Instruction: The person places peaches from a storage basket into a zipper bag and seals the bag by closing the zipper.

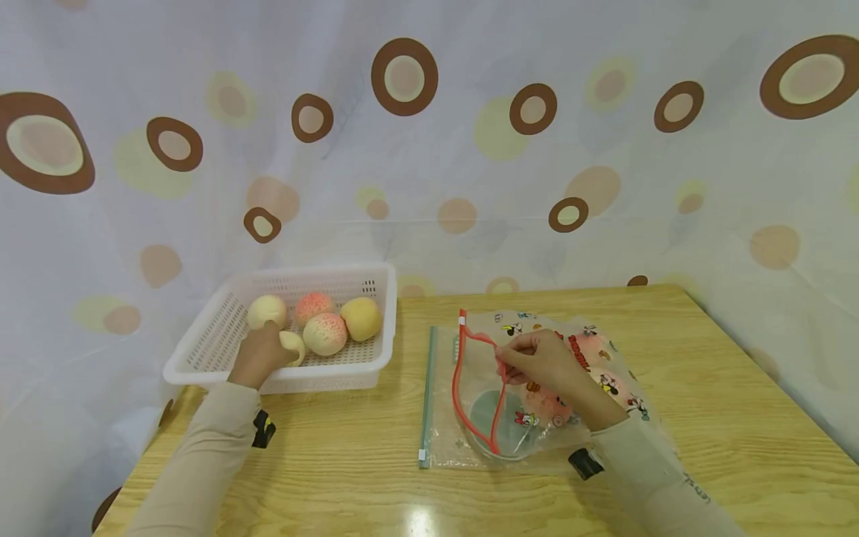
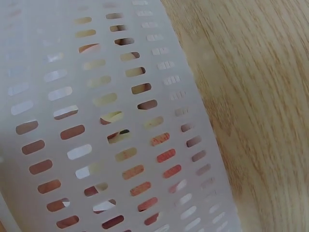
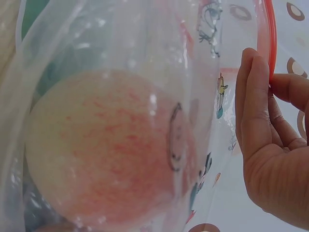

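Observation:
In the head view my left hand (image 1: 260,353) reaches into a white plastic basket (image 1: 384,356) and touches a pale yellow peach (image 1: 293,346). Its fingertips are hidden, so its hold on the peach is unclear. Another pale peach (image 1: 267,310) lies just beyond the hand. The left wrist view shows mostly the basket's slotted wall (image 2: 104,145). My right hand (image 1: 542,363) pinches the red zip edge (image 1: 459,373) of a clear cartoon-print bag, holding its mouth apart. Inside the bag are pink-flecked peaches, one large peach (image 3: 111,150) close in the right wrist view.
Beside the left hand the basket also holds a reddish peach (image 1: 313,306), a speckled peach (image 1: 325,334) and a yellow one (image 1: 362,319). A clear bag with a green zip strip (image 1: 427,395) lies flat under the red-edged bag. A patterned curtain (image 1: 429,164) hangs behind the wooden table (image 1: 335,462).

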{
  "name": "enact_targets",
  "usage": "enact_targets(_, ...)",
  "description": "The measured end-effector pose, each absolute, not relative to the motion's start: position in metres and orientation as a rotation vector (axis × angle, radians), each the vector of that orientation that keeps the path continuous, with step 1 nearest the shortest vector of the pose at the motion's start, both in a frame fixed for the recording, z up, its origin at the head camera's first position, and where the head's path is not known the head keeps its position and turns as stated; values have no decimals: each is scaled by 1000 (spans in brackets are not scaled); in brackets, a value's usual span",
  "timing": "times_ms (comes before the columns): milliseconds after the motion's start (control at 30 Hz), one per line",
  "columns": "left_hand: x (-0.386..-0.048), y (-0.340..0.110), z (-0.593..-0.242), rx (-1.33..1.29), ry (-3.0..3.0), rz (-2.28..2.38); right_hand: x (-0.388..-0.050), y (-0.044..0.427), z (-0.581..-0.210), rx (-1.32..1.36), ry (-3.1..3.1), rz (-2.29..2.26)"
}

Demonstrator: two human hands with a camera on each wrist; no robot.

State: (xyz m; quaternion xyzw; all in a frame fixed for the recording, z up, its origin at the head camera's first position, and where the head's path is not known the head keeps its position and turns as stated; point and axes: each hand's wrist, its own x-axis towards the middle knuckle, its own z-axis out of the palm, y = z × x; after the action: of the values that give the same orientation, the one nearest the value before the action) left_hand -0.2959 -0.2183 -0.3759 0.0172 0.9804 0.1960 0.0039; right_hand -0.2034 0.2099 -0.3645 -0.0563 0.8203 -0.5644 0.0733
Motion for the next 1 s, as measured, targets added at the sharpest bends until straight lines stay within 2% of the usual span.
enact_targets(667,-297,-223,-367,80,3139,596,-201,212,-366,-181,2486,-1710)
enact_targets(1000,-300,-223,-370,108,2952,632,-202,214,-366,-183,2479,-1712)
